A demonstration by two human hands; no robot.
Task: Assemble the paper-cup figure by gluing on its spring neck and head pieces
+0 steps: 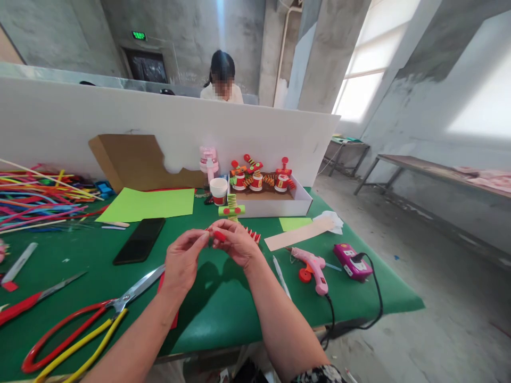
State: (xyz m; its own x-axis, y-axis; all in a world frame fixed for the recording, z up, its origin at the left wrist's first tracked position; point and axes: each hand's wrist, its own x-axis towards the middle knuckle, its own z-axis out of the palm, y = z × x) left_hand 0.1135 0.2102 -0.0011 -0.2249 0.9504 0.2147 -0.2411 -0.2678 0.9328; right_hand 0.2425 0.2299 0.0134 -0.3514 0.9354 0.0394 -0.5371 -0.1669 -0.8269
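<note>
1. Red piece [219, 235], small, in the head view: it sits between the person's hands, over the middle of the green table [215, 319].
2. Right hand [236, 243]: thumb and fingers are clamped on the piece.
3. Left hand [182, 260]: thumb and forefinger press together just left of the piece; whether they grip part of it, I cannot tell.
4. Just beyond the hands is a green paper roll [225, 210] with red dots.
5. Farther off, a white box [271, 208] holds colourful figures [282, 182]; a white cup [219, 189] stands just left of it.
6. On the right lie a white pen [281, 277], a pink glue gun [314, 267] and a purple power box [351, 263].
7. On the left lie a black phone [139, 241] and, nearer, large scissors [118, 305].
</note>
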